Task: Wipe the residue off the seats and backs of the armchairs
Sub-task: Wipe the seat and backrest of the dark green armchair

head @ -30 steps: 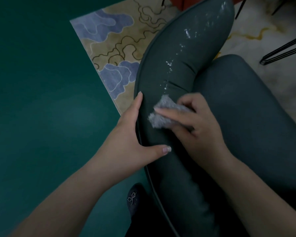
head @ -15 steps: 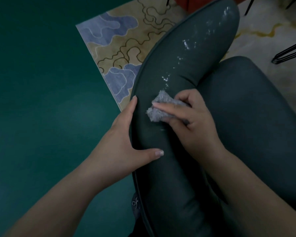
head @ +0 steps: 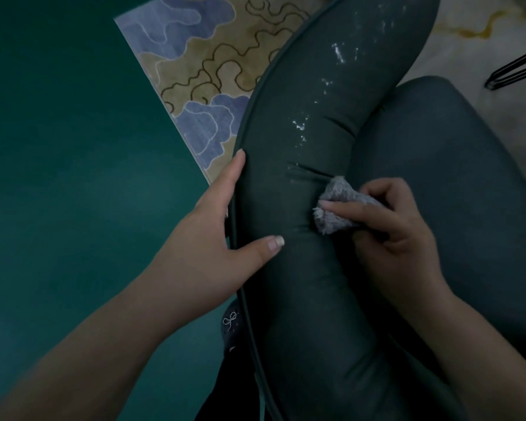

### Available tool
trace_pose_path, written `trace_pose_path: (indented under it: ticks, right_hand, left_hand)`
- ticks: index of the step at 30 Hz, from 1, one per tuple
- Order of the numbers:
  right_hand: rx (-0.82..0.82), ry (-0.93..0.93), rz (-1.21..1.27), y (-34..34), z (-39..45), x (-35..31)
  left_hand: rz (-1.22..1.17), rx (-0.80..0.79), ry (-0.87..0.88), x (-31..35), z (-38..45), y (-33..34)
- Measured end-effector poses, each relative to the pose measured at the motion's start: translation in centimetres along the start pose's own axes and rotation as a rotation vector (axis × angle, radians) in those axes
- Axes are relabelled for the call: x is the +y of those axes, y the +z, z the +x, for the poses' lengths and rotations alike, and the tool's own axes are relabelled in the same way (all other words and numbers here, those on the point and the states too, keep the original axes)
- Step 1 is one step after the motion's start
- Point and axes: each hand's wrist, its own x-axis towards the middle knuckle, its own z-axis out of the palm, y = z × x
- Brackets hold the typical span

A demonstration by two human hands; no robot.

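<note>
From the head camera, the dark green armchair back [head: 286,208] curves as a long padded roll, its long axis running from the bottom of the view up toward the upper right. The seat [head: 438,177] lies to its right. White residue [head: 299,126] speckles the upper stretch of the back. The right hand [head: 386,235] pinches a bunched grey cloth [head: 336,208] in a closed grip, pressed against the back's inner side below the residue. The left hand [head: 219,235] lies flat on the back's outer edge, fingers straight, thumb across the padding. A patterned rug [head: 201,62] lies beyond the back.
</note>
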Motion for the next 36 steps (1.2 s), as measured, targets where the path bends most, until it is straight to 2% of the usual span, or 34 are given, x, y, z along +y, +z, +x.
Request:
trace_pose_path:
  ticks: [5,10,14,19,24,28,32,36]
  right_hand:
    - [-0.05,-0.143,0.003,1.3,0.3,-1.6]
    - [0.061,0.065,-0.04,-0.3,-0.7,0.4]
    - [0.014,-0.077,-0.001,1.3,0.1,-1.4]
    - [0.159,0.012,0.0,1.8,3.2,-0.5]
    - [0.1,-0.127,-0.018,2.7,4.6,-1.0]
    - [0.154,-0.032,-0.01,2.4,5.8,-0.6]
    - [0.094,-0.073,-0.012,2.5,3.4,-1.4]
    - [0.107,-0.074,-0.075,2.8,6.9,-1.4]
  left_hand:
    - [-0.025,0.04,0.033,0.0,0.4,0.3]
    - [-0.074,0.033,0.031,-0.6,0.6,0.2]
    - [-0.087,0.035,0.015,-0.5,0.8,0.3]
    - [-0.035,0.095,0.017,0.3,1.0,0.8]
    - [0.046,0.098,0.019,0.7,2.3,0.5]
    - [0.043,0.085,0.035,0.6,2.7,0.5]
    - [0.052,0.076,0.05,0.6,2.3,0.6]
    - [0.065,0.063,0.058,0.5,2.6,0.4]
